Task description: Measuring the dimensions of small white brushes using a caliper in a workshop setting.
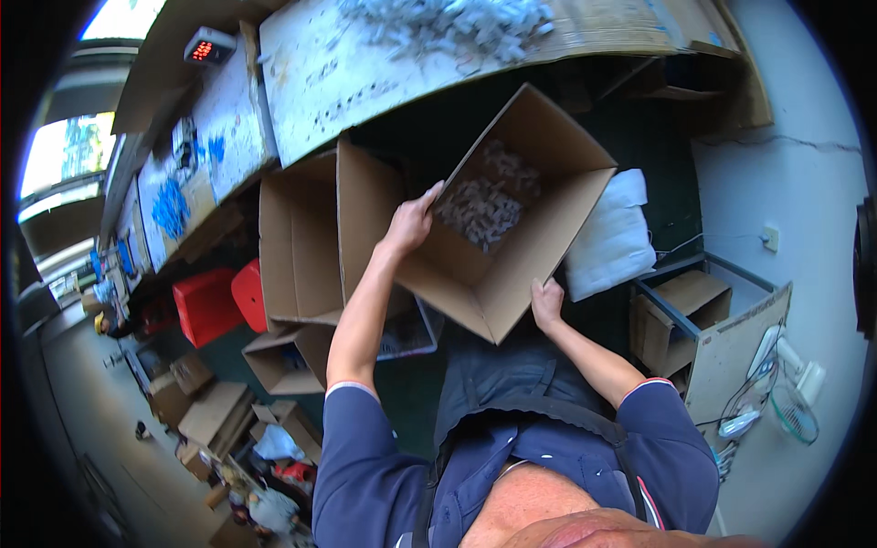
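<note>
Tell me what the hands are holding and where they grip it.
Both hold the open cardboard box of small white pieces: left hand on its upper rim, right hand under its lower corner.

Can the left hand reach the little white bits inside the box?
Probably yes. The left hand grips the box rim, the top is open, and the white bits lie just past its fingers.

Long workbench (311, 87): heap of small white parts (448, 26) on top, blue pieces (170, 208) further left.

left hand (411, 224) raised, fingers curled | right hand (546, 303) lower, gripping
</note>
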The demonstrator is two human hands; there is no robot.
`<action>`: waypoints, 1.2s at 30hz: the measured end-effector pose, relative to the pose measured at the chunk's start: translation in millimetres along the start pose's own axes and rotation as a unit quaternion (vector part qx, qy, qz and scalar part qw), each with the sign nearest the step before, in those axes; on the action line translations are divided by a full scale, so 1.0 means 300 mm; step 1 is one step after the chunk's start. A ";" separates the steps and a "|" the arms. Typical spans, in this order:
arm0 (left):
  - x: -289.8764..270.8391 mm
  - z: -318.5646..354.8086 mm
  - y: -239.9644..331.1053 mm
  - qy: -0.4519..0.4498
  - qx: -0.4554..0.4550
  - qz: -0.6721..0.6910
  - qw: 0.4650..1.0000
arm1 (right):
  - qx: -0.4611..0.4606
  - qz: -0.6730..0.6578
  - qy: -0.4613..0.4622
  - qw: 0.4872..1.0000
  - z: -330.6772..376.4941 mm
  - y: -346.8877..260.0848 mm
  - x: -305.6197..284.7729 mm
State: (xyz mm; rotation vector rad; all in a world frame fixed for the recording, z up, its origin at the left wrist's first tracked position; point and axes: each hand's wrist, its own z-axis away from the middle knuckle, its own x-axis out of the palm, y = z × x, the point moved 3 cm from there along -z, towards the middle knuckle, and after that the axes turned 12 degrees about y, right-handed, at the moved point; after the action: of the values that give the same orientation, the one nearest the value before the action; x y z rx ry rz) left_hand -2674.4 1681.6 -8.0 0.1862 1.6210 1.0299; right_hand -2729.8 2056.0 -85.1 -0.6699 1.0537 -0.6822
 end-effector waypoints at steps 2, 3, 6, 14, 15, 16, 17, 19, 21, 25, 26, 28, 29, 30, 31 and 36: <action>0.066 -0.059 -0.082 -0.013 -0.037 -0.022 0.999 | -0.001 0.028 -0.005 1.000 -0.071 0.001 0.051; 0.096 -0.078 -0.119 -0.024 -0.052 -0.033 0.998 | 0.001 0.039 -0.003 0.999 -0.100 0.012 0.075; 0.195 -0.176 -0.209 0.020 -0.030 0.010 0.999 | 0.024 0.068 0.020 0.997 -0.196 0.052 0.100; 0.299 -0.490 -0.341 0.017 0.016 -0.003 1.000 | 0.044 -0.021 0.078 0.996 -0.422 0.056 0.232; 0.296 -0.517 -0.306 -0.005 0.010 0.005 1.000 | 0.065 -0.050 0.106 0.991 -0.440 0.047 0.242; 0.281 -0.537 -0.310 0.002 -0.022 -0.001 1.000 | 0.062 -0.044 0.095 0.993 -0.458 0.039 0.293; 0.273 -0.535 -0.343 0.008 -0.052 -0.010 0.999 | 0.055 -0.043 0.082 0.994 -0.469 0.034 0.349; 0.235 -0.491 -0.385 0.122 -0.080 -0.009 0.989 | 0.048 -0.038 0.075 0.995 -0.526 0.063 0.448; 0.221 -0.433 -0.388 0.309 -0.090 0.013 0.947 | 0.103 -0.048 0.089 0.990 -0.650 0.165 0.509; 0.318 -0.089 -0.499 0.287 -0.346 0.040 0.892 | 0.291 -0.119 -0.071 0.946 -0.610 0.105 0.724; 0.370 -0.028 -0.527 0.233 -0.391 0.083 0.886 | 0.320 -0.124 -0.055 0.938 -0.598 0.096 0.753; 0.466 0.053 -0.566 0.161 -0.487 0.113 0.851 | 0.349 -0.131 -0.035 0.927 -0.582 0.076 0.776; 0.499 0.059 -0.577 0.138 -0.486 0.086 0.859 | 0.325 -0.123 -0.022 0.937 -0.590 0.064 0.778; 0.538 0.073 -0.589 0.111 -0.511 0.089 0.848 | 0.301 -0.115 -0.007 0.947 -0.598 0.055 0.780; 0.566 0.049 -0.587 0.079 -0.529 0.095 0.840 | 0.297 -0.123 0.010 0.947 -0.621 0.062 0.780; 0.766 0.106 -0.842 0.033 -0.455 0.062 0.888 | 0.208 -0.113 -0.099 0.967 -0.700 0.084 0.825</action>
State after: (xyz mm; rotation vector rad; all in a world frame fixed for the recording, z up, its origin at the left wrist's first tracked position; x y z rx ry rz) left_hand -2626.6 1685.8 -347.5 -0.3886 1.0369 1.7994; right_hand -2836.2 1846.3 -310.2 -0.4817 0.6270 -0.9795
